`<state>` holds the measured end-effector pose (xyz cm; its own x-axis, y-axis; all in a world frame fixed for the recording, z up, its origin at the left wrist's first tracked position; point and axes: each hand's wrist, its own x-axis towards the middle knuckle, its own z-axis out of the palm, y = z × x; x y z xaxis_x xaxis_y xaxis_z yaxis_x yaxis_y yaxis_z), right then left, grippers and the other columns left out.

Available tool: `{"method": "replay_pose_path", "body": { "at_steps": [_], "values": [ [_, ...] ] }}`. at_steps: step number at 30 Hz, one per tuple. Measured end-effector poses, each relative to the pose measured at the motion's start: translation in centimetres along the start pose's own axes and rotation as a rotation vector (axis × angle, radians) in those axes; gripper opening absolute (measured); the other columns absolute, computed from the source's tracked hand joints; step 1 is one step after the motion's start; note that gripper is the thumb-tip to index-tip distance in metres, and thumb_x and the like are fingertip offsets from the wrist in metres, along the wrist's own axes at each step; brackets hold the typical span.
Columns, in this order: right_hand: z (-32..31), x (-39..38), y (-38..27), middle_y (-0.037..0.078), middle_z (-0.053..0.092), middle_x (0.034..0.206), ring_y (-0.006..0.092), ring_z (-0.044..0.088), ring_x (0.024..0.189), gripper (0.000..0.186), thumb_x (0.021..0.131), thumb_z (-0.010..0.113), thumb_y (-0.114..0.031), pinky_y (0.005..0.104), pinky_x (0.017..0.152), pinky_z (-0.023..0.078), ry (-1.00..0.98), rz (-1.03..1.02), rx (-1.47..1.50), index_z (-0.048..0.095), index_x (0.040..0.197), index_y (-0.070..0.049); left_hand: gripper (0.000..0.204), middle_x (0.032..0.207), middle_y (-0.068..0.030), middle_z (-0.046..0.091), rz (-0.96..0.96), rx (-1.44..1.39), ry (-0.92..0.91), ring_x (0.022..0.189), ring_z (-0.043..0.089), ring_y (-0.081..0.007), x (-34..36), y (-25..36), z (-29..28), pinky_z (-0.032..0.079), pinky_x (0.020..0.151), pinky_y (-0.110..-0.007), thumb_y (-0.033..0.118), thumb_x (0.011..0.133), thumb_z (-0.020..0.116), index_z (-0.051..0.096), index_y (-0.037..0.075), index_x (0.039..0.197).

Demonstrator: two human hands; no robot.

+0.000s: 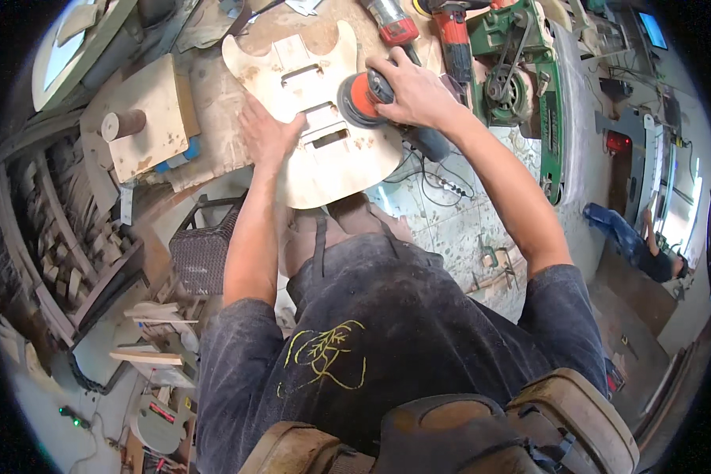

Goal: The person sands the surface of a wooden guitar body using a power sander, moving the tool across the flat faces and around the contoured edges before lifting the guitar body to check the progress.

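A pale wooden electric guitar body (324,170) lies on the workbench, its two horns pointing away from me and several cut-out pockets along its middle. My left hand (268,134) rests on its left edge with fingers spread and thumb on the top face. In my right hand (415,95) is an orbital sander (363,100), black with an orange-red part. The sander's round pad sits on the guitar body's right side, beside the pockets. My right fingers wrap round the sander's top; their tips are partly hidden.
Two power tools, one red and grey (393,24), one orange and black (453,43), lie beyond the sander. A green belt machine (521,79) stands at right. At left are a wooden board with a round knob (146,126) and a woven stool (205,253). Another person (648,245) is far right.
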<state>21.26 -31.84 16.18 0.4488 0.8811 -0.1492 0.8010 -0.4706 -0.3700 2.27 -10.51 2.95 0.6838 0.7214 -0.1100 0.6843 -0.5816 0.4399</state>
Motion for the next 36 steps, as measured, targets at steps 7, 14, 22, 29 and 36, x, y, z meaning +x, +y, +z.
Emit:
{"method": "replay_pose_path", "body": {
  "at_steps": [7,14,22,29,36],
  "values": [
    [-0.8,0.7,0.6,0.024,0.052,0.128,0.051,0.066,0.103,0.07,0.079,0.078,-0.029,0.0544,0.093,0.055,-0.055,0.158,0.02,0.048,0.141,-0.014,0.12,0.144,-0.0325,0.048,0.042,-0.038,0.053,0.136,0.044,-0.0471,0.1,-0.3,0.3,0.038,0.117,-0.052,0.049,0.068,0.08,0.026,-0.013,0.156],
    [0.3,2.5,-1.6,0.027,0.051,0.129,0.0528,0.063,0.11,0.074,0.078,0.078,-0.029,0.0557,0.098,0.054,-0.057,0.078,-0.022,0.047,0.143,-0.014,0.119,0.145,-0.0326,0.046,0.014,-0.033,0.012,0.137,0.043,-0.0468,0.0,-0.2,-0.1,0.037,0.117,-0.053,0.048,0.069,0.079,0.026,-0.013,0.156],
    [-0.2,3.4,-1.4,0.027,0.053,0.127,0.0521,0.063,0.11,0.072,0.078,0.077,-0.028,0.0566,0.097,0.054,0.013,0.192,0.049,0.048,0.142,-0.015,0.117,0.144,-0.033,0.045,0.03,-0.083,0.012,0.137,0.042,-0.0479,0.3,-0.9,0.3,0.037,0.117,-0.053,0.044,0.068,0.08,0.027,-0.015,0.154],
    [-0.1,-4.1,-3.0,0.02,0.054,0.123,0.0459,0.062,0.11,0.067,0.075,0.081,-0.029,0.0522,0.094,0.053,0.04,0.312,0.167,0.055,0.136,-0.016,0.111,0.141,-0.0353,0.045,0.088,-0.208,-0.125,0.132,0.045,-0.0497,0.7,-2.2,-1.0,0.038,0.116,-0.054,0.034,0.064,0.083,0.032,-0.017,0.148],
    [0.9,-12.5,-5.8,0.019,0.054,0.122,0.0438,0.065,0.107,0.069,0.076,0.083,-0.025,0.0523,0.09,0.055,0.193,0.542,0.177,0.055,0.138,-0.018,0.112,0.133,-0.0317,0.051,0.489,-0.163,-0.346,0.126,0.05,-0.0492,4.4,-4.9,-1.8,0.044,0.11,-0.052,0.036,0.059,0.086,0.037,-0.007,0.15]
  ]
}}
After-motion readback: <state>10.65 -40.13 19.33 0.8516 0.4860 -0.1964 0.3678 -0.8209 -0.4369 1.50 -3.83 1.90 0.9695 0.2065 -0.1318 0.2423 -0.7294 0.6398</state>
